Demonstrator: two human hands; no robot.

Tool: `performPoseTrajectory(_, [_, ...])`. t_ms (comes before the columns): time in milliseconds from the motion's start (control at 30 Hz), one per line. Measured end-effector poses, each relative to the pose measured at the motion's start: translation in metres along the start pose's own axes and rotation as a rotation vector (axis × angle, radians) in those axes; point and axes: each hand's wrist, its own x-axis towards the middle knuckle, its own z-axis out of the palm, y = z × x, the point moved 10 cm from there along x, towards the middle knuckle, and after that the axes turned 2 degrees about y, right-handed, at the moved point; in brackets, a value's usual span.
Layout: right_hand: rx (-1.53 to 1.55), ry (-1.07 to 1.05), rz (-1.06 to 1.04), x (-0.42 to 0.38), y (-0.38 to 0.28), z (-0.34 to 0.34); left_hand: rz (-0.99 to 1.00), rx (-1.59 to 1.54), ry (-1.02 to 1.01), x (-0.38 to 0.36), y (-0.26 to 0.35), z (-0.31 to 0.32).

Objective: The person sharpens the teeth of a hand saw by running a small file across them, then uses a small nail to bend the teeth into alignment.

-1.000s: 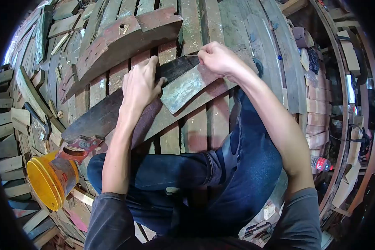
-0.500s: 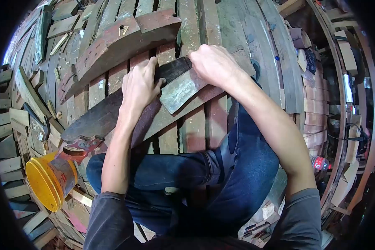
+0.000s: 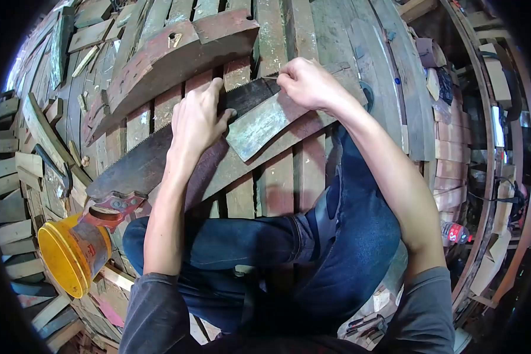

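Note:
A handsaw [image 3: 138, 158] lies slantwise across the wood in front of me, its toothed edge facing away and its red handle [image 3: 113, 209] at the lower left. My left hand [image 3: 196, 115] is closed over the middle of the blade, thumb toward the pale wood block [image 3: 259, 128] beside it. Near the saw's narrow end, my right hand [image 3: 307, 85] is closed in a pinch on what looks like a thin file [image 3: 269, 77], mostly hidden by the fingers. Under the saw and block runs a longer board [image 3: 242, 168].
Beyond the saw lies a thick curved timber [image 3: 177, 62] with holes. A yellow bucket [image 3: 71, 256] is tipped at the left, near a small dark-handled tool [image 3: 52, 165] and stacked wood offcuts [image 3: 9, 206]. A bottle [image 3: 454, 232] lies at the right. My crossed legs [image 3: 236, 245] are close below.
My right hand has moved slightly right and away from the blade's edge, showing more of the saw's narrow end. My left hand and the saw stay nearly where they were.

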Motion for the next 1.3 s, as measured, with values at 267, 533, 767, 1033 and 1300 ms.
performPoseTrajectory(267, [-0.114,0.059,-0.146,-0.002,-0.008,-0.005,-0.033,0.0,-0.043,0.003,0.003,-0.002])
performPoseTrajectory(533, [-0.146,0.037,-0.113,0.0,-0.008,0.002,-0.006,-0.009,-0.016,0.002,0.008,-0.006])
performPoseTrajectory(767, [-0.181,0.049,-0.131,-0.001,-0.01,0.002,-0.013,-0.024,-0.024,0.003,0.008,-0.007])
performPoseTrajectory(1033, [-0.189,0.052,-0.145,0.0,-0.01,0.001,0.006,-0.018,-0.007,0.003,0.007,-0.005])
performPoseTrajectory(1300, [-0.187,0.05,-0.154,0.0,-0.01,0.001,-0.006,0.0,-0.011,0.003,0.007,-0.006])
